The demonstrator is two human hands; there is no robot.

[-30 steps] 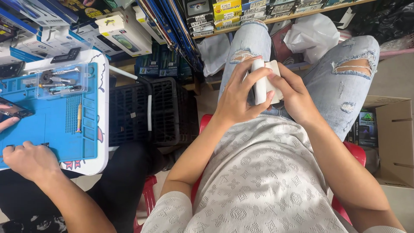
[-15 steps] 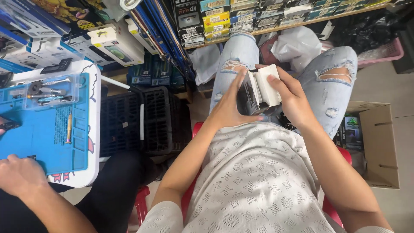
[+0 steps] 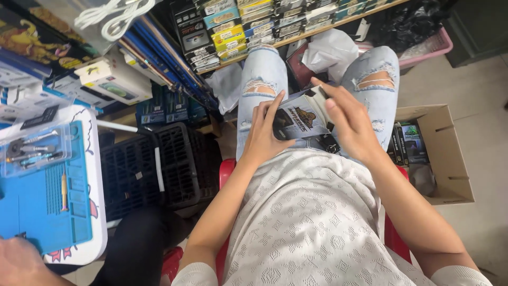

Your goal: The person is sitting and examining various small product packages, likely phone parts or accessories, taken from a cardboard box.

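Both hands hold a dark printed packet (image 3: 299, 119) over the lap at twelve o'clock, left hand (image 3: 263, 132) cradling, right hand (image 3: 346, 119) pinching what seems its top flap; steady support helps opening.

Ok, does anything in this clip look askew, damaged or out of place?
Nothing looks spilled or broken. The left hand and right hand hold a flat dark packet over the lap. The rips in the jeans look like styling. The open cardboard box on the floor sits at an angle.
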